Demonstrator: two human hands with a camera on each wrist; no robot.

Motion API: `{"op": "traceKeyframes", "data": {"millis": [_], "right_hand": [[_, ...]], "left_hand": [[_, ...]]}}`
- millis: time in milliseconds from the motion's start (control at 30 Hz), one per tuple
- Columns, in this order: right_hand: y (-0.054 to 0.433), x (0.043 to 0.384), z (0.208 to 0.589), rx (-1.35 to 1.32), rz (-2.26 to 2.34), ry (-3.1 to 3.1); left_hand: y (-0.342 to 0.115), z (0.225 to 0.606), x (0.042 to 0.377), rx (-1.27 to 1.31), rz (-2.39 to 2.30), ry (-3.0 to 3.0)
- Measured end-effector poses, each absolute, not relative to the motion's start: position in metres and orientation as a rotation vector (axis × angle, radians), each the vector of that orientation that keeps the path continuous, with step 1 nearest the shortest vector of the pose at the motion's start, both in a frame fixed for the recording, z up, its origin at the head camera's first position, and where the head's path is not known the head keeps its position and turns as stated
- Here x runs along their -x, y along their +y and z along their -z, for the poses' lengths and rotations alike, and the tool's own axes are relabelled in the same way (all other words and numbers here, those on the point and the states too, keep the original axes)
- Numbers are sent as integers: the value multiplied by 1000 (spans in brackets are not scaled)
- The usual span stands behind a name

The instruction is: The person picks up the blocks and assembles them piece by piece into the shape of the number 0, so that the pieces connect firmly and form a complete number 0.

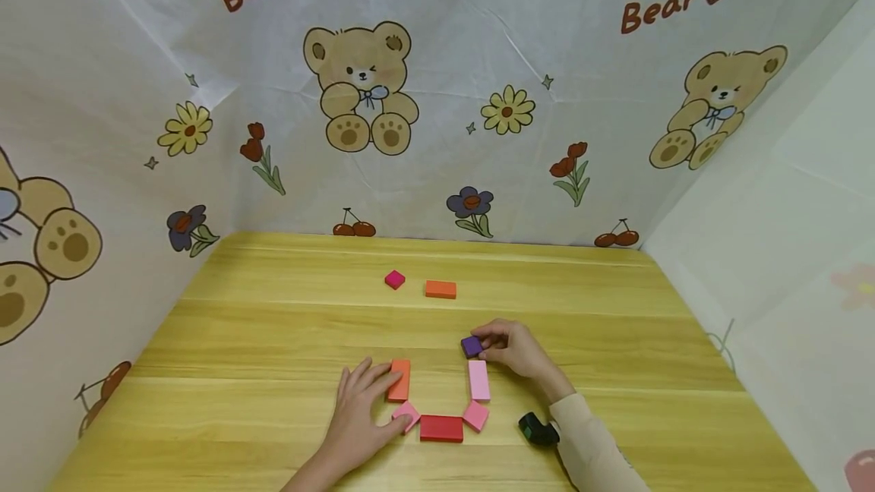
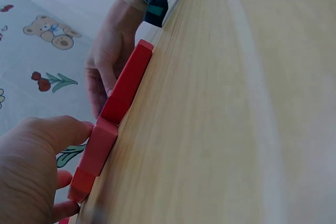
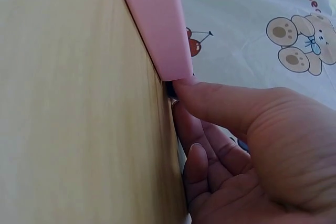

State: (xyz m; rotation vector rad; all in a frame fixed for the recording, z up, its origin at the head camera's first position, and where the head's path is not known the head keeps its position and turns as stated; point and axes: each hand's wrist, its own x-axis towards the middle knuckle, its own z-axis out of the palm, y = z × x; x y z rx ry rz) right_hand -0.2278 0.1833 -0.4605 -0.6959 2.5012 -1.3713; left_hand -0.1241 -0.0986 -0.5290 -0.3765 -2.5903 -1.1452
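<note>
In the head view my right hand (image 1: pixel 517 349) pinches a small purple square block (image 1: pixel 472 346) just beyond the far end of a light pink rectangular block (image 1: pixel 478 380). The right wrist view hides most of the purple block behind the thumb and the pink block (image 3: pixel 157 24). My left hand (image 1: pixel 360 411) lies spread on the other side, thumb at a pink square block (image 1: pixel 406 415) and a fingertip on an orange-red rectangular block (image 1: pixel 399 380). Between the two sides a red rectangular block (image 1: pixel 440 428) lies crosswise, with another pink square block (image 1: pixel 475 416) turned cornerwise at its right end.
Farther back on the wooden table (image 1: pixel 307 325) lie a crimson square block (image 1: pixel 394 279) and an orange rectangular block (image 1: pixel 440 290). A black device (image 1: pixel 538 430) sits by the right sleeve (image 1: pixel 595 443). Bear-printed cloth (image 1: pixel 437 173) hangs along the back edge and left side.
</note>
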Motion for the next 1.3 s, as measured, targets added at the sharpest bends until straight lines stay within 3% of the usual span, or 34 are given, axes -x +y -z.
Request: {"op": "traceKeyframes", "data": {"millis": [800, 1300], "right_hand": [[184, 226, 456, 804, 1310, 2507], [199, 248, 499, 864, 1306, 2525]], "left_hand": [[-97, 526, 123, 367, 1155, -2607], [-98, 527, 123, 377, 1149, -2606]]}}
